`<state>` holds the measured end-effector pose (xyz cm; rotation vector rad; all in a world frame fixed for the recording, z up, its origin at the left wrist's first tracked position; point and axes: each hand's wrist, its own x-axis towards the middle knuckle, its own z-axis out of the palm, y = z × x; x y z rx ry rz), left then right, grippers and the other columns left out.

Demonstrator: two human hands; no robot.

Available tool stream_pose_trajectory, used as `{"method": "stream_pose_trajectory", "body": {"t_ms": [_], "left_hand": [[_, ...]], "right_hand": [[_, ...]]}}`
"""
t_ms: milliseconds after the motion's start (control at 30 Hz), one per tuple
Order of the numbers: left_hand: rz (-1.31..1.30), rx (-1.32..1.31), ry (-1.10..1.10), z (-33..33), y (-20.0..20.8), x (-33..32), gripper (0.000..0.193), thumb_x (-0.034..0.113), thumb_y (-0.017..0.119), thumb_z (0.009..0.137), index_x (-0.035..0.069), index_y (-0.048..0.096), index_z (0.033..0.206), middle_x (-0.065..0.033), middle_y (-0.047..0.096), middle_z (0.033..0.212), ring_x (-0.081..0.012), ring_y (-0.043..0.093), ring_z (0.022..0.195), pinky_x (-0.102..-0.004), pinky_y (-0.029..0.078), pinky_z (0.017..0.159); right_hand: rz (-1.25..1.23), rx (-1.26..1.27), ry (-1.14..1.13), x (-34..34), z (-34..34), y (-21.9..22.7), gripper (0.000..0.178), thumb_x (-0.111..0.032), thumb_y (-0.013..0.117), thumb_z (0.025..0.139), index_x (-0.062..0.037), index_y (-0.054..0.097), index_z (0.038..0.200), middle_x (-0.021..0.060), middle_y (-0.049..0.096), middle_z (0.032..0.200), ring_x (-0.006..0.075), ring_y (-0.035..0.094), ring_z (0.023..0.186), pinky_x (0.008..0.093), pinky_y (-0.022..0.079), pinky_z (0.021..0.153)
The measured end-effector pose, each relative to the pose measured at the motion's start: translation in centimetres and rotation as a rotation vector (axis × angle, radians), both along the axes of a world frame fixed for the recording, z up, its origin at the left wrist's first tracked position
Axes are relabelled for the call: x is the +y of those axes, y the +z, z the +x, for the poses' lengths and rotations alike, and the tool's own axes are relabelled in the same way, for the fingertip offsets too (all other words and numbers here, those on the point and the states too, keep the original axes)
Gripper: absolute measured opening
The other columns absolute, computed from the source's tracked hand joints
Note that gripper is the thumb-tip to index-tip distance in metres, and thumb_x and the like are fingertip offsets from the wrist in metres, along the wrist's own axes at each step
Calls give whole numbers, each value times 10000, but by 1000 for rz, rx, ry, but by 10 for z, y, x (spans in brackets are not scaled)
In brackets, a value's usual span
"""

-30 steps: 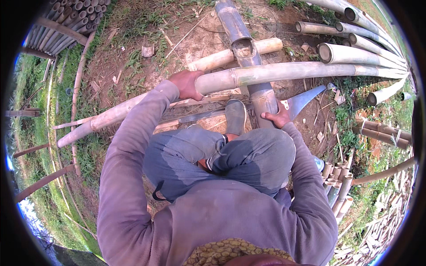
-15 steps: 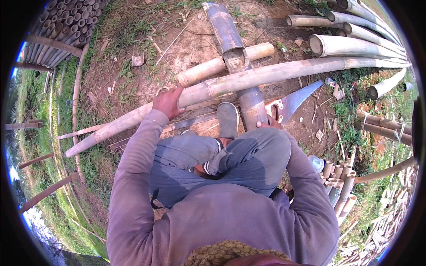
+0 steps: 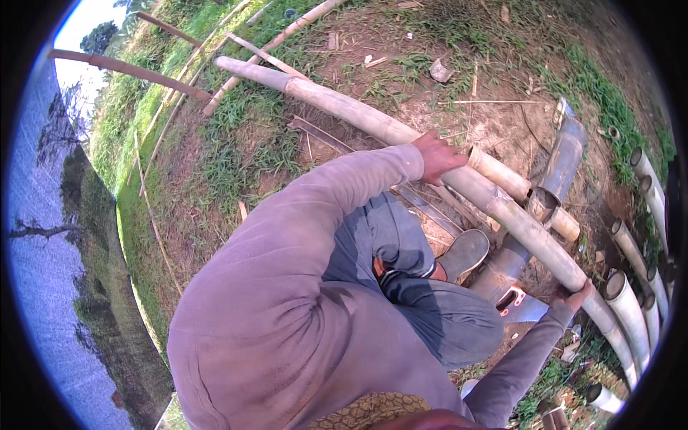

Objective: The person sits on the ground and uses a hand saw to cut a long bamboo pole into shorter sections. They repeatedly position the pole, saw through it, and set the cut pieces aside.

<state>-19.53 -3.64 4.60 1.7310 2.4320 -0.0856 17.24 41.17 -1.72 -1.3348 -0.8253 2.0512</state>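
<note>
Your crossed legs [image 3: 437,301], in blue trousers, are nearest, with one grey shoe [image 3: 464,254] just beyond them. Your left hand [image 3: 438,158] grasps a long, pale bamboo pole [image 3: 527,231] that slants from upper left to lower right in front of you. Your right hand [image 3: 573,295] grips it further along, its fingers partly hidden. A saw [image 3: 527,308] lies near that hand. The pole passes over a thick, notched tube [image 3: 562,165], which crosses a shorter pale piece [image 3: 502,172]. More poles [image 3: 631,301] lie at the right; grass [image 3: 247,140] spreads beyond, at upper left.
</note>
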Motion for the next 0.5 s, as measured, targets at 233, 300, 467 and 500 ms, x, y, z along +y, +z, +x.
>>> {"method": "stream_pose_trajectory", "body": {"t_ms": [233,300,467,500], "left_hand": [[-92,172,185,-79,24,-120,717,474,892,762,251,535,1342,-26,706,1220,-279,701,1195,-648,418,1090],[-160,268,274,-102,34,-145,784,464,909,729,253,529,1382,-3,668,1309,-233,632,1296,-641,378,1119],[-389,227,663,-114,-12,-224,859,314,903,784,285,454,1516,46,542,1554,-215,491,1473,-728,303,1192],[-322,269,705,-121,-45,-253,914,281,935,745,334,438,1511,70,498,1578,-193,453,1491,-747,315,1179]], "right_hand": [[-148,-233,328,-115,-59,38,864,-746,721,851,-19,580,1296,124,713,1123,224,690,932,379,534,821],[-26,-244,651,-155,-71,58,811,-744,634,933,28,622,1182,128,722,931,228,691,759,349,567,728],[878,-351,1125,-233,-69,118,419,-347,754,985,32,704,1156,178,751,1052,284,730,988,403,561,879],[1016,-404,1074,-240,-53,124,420,-345,759,980,29,702,1160,192,746,1066,319,726,1000,422,555,891]]}}
